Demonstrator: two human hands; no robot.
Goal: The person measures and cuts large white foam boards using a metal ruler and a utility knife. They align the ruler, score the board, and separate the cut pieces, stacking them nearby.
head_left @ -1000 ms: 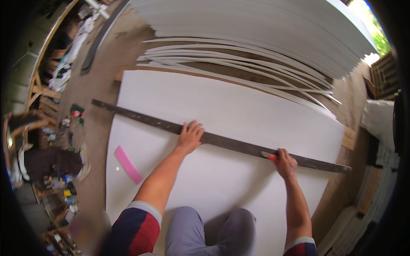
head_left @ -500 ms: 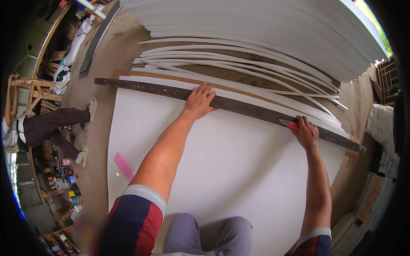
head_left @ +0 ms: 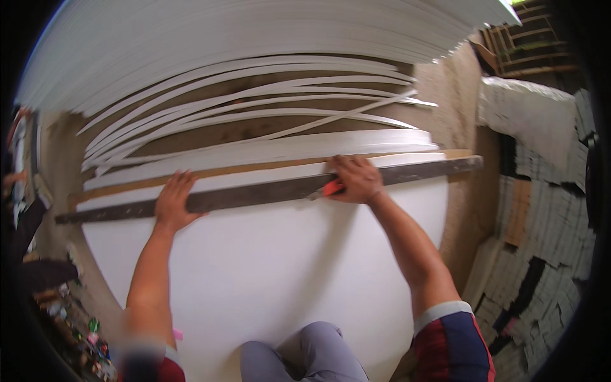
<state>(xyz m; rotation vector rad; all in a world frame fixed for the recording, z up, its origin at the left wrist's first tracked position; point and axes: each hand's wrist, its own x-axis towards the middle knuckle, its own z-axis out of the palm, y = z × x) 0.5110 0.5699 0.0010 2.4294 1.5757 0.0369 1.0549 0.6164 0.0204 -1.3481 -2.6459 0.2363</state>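
Note:
A long dark straightedge bar lies across a big white sheet, close to the sheet's far edge. My left hand presses down on the bar left of its middle, fingers spread and nothing held. Right of the middle, my right hand rests on the bar with its fingers closed around a red utility knife. The knife's tip points left, over the bar's near edge; whether its blade touches the sheet I cannot tell. Beyond the bar, a narrow strip of the white sheet shows, with a brown board edge behind it.
Several thin white offcut strips lie bent on the floor beyond the board. Behind them rises a wide stack of white sheets. Grey stacked pieces and a plastic-wrapped bundle stand at right. Another person's leg shows at far left.
My view has swung round to the right. My left hand has shifted toward the bar's left end, and my right hand, still holding the knife, sits farther from the bar's right end.

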